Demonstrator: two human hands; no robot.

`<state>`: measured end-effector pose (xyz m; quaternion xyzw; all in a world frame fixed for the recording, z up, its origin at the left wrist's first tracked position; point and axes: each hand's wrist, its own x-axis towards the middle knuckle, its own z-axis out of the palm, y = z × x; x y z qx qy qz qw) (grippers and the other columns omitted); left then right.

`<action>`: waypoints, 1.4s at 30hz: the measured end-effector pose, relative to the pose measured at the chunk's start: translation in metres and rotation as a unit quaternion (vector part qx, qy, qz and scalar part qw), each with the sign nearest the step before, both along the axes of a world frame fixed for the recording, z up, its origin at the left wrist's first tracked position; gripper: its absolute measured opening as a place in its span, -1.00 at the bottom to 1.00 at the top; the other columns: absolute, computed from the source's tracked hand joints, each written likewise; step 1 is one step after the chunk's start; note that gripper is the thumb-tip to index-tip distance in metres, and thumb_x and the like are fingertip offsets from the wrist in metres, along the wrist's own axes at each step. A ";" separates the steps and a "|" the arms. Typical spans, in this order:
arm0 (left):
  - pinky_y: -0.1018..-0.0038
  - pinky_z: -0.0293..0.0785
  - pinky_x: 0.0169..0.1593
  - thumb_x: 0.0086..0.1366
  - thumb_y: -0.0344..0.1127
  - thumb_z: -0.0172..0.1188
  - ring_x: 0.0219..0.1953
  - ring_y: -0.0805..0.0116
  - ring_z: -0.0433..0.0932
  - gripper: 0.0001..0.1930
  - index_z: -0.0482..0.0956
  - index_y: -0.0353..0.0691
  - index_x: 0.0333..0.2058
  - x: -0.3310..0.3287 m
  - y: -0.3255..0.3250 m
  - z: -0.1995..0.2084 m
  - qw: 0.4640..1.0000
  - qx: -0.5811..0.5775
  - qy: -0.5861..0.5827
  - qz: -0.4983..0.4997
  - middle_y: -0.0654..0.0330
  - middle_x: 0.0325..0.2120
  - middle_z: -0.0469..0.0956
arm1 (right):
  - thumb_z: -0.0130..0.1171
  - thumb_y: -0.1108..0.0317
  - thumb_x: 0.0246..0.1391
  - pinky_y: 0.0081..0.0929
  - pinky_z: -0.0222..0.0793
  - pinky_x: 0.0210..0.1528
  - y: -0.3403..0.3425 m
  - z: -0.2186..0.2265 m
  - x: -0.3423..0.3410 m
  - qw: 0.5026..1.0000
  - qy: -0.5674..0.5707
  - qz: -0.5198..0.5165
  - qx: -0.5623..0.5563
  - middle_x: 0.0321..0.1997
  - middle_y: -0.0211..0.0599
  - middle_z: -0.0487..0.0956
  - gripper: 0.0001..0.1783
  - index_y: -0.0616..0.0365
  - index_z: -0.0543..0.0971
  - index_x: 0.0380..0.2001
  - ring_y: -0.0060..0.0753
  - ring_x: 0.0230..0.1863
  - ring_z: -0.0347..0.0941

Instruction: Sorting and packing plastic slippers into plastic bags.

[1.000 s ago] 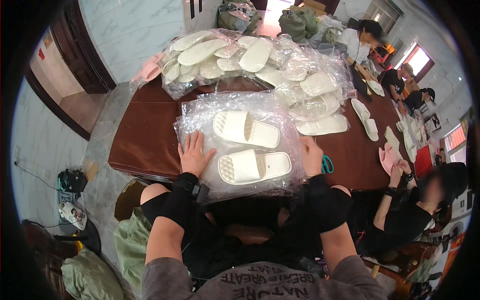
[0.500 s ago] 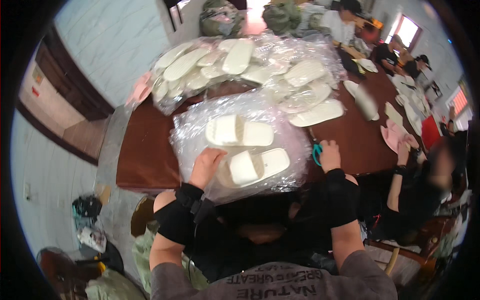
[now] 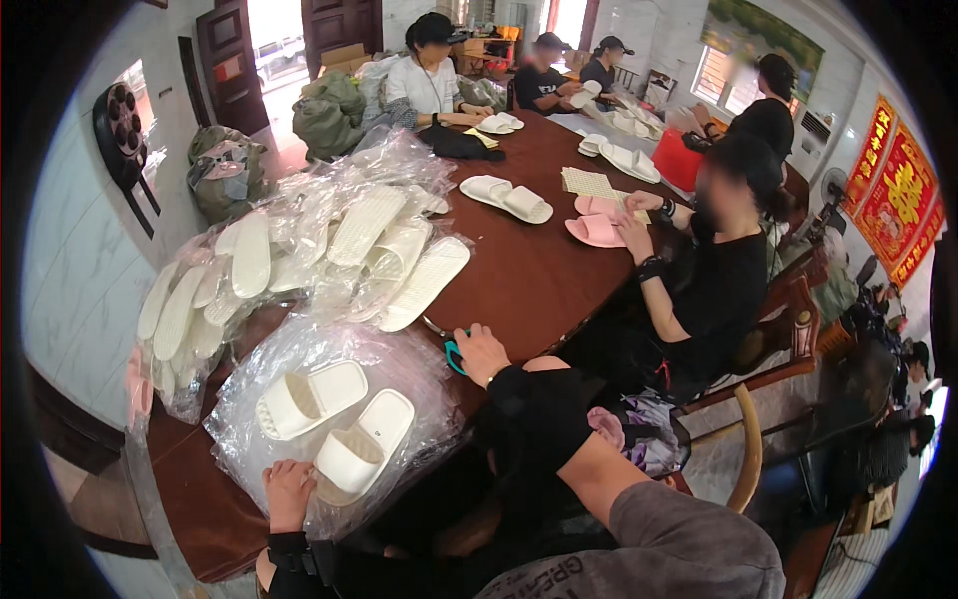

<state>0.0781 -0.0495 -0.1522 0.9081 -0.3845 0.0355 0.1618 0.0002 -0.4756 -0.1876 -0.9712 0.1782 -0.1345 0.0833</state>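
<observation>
A pair of white slide slippers lies side by side on clear plastic bags, toes toward me. The left slipper is farther from me, the right slipper nearer. My left hand rests open on the plastic's near edge, fingers stretched beside the nearer slipper. My right hand is on the brown tabletop to the right, closed over the teal handles of scissors. Their blades point away from me, and part of the handle is hidden under my fingers.
White slippers in clear bags heap beyond the pair. Another white pair lies on the brown table. At right, a co-worker's hands hold pink slippers. More people sit at the far end. A wooden chair stands at right.
The view has swung to the right, bringing more of the table and co-workers in. My left hand's fingers, curled by the slipper before, now lie flatter. My right hand stays at the scissors.
</observation>
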 end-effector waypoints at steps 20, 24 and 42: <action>0.37 0.38 -0.30 0.17 -0.58 0.13 -0.41 0.12 0.48 -0.97 0.46 -0.37 -0.41 0.032 -0.003 0.033 0.959 -0.275 -0.016 0.066 0.04 -0.47 0.46 | 0.12 0.11 -0.03 -0.04 0.48 -0.27 0.011 0.029 -0.019 0.981 0.016 -0.084 0.175 -0.39 0.04 0.61 -0.68 0.07 0.51 -0.27 0.14 -0.32 0.56; 0.33 0.37 -0.29 0.13 -0.56 0.17 -0.40 0.09 0.45 -0.94 0.47 -0.36 -0.42 0.037 -0.004 0.039 0.970 -0.240 -0.023 0.033 0.06 -0.48 0.45 | 0.15 0.12 0.01 -0.09 0.46 -0.24 0.041 0.060 -0.025 0.983 -0.063 0.009 0.172 -0.24 -0.01 0.60 -0.56 -0.06 0.40 -0.03 0.06 -0.21 0.55; 0.29 0.38 -0.22 0.07 -0.49 0.22 -0.32 0.11 0.46 -0.91 0.48 -0.28 -0.45 0.028 0.013 0.047 0.970 -0.240 -0.028 0.031 0.14 -0.49 0.47 | 0.23 0.03 -0.12 -0.24 0.31 -0.16 0.198 0.142 0.053 0.858 0.084 0.477 -0.172 -0.35 -0.18 0.49 -0.49 -0.01 0.47 -0.09 -0.11 -0.22 0.44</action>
